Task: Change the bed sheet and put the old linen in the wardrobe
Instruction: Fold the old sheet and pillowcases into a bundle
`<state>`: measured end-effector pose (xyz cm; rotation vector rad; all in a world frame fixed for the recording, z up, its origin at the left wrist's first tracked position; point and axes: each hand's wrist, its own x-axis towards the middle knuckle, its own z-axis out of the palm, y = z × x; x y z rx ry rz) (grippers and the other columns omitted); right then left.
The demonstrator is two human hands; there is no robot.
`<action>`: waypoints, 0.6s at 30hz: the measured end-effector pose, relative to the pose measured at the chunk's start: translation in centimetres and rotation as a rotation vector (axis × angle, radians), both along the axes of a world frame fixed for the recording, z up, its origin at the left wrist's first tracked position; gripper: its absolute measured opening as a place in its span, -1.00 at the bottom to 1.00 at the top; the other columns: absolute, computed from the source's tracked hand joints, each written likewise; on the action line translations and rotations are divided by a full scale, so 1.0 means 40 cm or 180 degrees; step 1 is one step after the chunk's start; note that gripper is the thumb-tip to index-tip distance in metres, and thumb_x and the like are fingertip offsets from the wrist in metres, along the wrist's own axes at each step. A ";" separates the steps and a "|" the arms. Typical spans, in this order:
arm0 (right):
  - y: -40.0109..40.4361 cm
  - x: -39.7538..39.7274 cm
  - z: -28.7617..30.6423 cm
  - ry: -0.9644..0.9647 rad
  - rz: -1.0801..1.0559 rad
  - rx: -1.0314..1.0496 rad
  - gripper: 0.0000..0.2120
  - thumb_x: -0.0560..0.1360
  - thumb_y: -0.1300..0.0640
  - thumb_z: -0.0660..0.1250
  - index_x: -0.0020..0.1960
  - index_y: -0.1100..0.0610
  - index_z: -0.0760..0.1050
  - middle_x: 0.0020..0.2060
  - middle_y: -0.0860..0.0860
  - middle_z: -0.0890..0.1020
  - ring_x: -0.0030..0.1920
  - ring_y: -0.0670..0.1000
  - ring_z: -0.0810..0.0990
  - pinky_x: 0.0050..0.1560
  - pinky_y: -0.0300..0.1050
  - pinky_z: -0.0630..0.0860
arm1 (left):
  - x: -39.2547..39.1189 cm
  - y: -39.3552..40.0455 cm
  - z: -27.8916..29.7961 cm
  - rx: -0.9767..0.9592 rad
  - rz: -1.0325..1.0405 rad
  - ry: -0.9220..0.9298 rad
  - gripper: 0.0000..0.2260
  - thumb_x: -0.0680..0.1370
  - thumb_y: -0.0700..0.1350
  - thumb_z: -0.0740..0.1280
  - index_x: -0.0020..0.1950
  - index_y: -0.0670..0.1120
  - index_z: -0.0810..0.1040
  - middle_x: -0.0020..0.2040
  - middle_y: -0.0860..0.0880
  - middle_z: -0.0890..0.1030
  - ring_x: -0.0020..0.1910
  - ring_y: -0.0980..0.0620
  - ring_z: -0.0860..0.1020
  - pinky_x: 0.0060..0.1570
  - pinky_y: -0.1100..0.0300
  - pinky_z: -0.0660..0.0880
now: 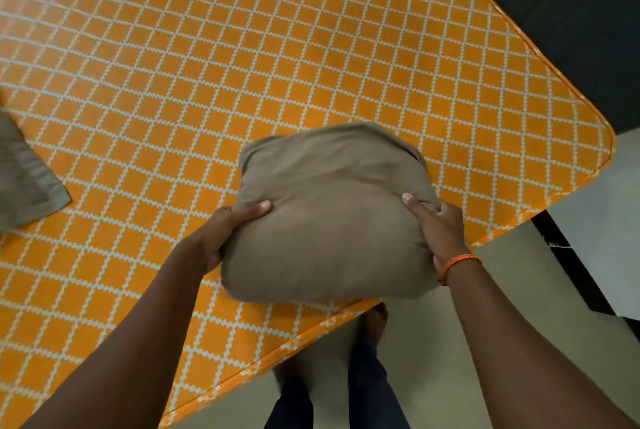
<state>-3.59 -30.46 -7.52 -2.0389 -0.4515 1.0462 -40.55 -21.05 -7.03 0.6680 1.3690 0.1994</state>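
- Folded brown bundle sits just below frame centre, over the near edge of the mattress; whether it rests on the mattress or is lifted clear can't be told.
- Left hand grips the bundle's 9 o'clock side: thumb lies on top, fingers tucked under, out of sight.
- Right hand grips the 3 o'clock side, thumb on top pressing into the cloth, other fingers curled round the edge.
- Orange band on the right wrist.
- Mattress is orange w/ a white lattice print, no sheet on it; its rounded corner is at 3 o'clock.
- Second brown-grey cloth lies on the mattress at 9 o'clock, partly cut off by the frame edge, well apart from the bundle.
- Dark panel at 1–2 o'clock, beyond the mattress edge.
- Pale floor at 5–6 o'clock; person's bare feet and dark trouser legs stand beside the mattress edge at 6 o'clock.
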 end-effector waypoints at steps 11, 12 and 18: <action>-0.108 -0.120 0.342 -0.0059 0.0610 0.0515 -0.67 0.49 -0.20 0.52 0.13 -0.02 0.69 0.02 -0.08 0.76 0.04 -0.04 0.73 0.10 0.05 0.65 | -0.154 -0.164 0.352 0.0346 0.0453 -0.0520 -0.54 0.48 0.04 0.52 0.29 -0.18 0.68 0.23 -0.23 0.70 0.21 -0.26 0.67 0.30 -0.12 0.56; -0.118 -0.135 0.380 -0.0065 0.0624 0.0518 -0.67 0.51 -0.22 0.50 0.14 -0.03 0.69 0.01 -0.08 0.76 0.05 -0.03 0.73 0.11 0.08 0.65 | -0.172 -0.178 0.392 0.0371 0.0484 -0.0546 -0.56 0.51 0.03 0.52 0.29 -0.19 0.68 0.23 -0.24 0.70 0.21 -0.27 0.67 0.31 -0.14 0.55; -0.171 -0.263 0.578 -0.0411 0.0690 0.0553 -0.68 0.50 -0.24 0.50 -0.01 0.01 0.70 -0.15 -0.06 0.76 -0.09 0.01 0.73 0.05 0.19 0.66 | -0.296 -0.278 0.603 0.0494 0.0798 -0.0462 -0.50 0.49 0.07 0.54 0.31 -0.20 0.67 0.21 -0.26 0.70 0.17 -0.29 0.69 0.30 -0.18 0.57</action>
